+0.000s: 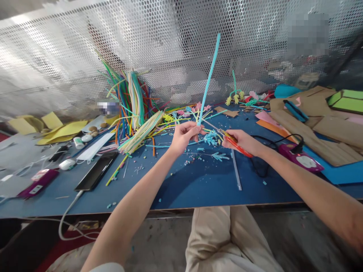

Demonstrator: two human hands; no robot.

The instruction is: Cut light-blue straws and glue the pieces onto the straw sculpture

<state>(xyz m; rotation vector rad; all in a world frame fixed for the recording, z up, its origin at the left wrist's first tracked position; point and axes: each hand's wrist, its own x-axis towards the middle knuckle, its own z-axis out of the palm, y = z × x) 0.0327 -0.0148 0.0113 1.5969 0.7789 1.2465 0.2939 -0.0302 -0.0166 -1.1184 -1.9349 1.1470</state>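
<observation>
Pinched in the fingers of my left hand is a light blue pipe cleaner that stands up tall and leans a little right. My right hand is closed around orange-handled scissors, whose blades point left toward the base of the pipe cleaner. Whether the blades touch it I cannot tell. Below the hands on the blue table lie two branched blue pipe cleaner pieces, one a fluffy sprig, the other a flatter sprig on a thin wire. Small cut bits are scattered around them.
A big bundle of coloured pipe cleaners stands at the back left against a perforated metal screen. Nearer left lies a phone on a cable. Cardboard pieces and a purple power strip occupy the right side.
</observation>
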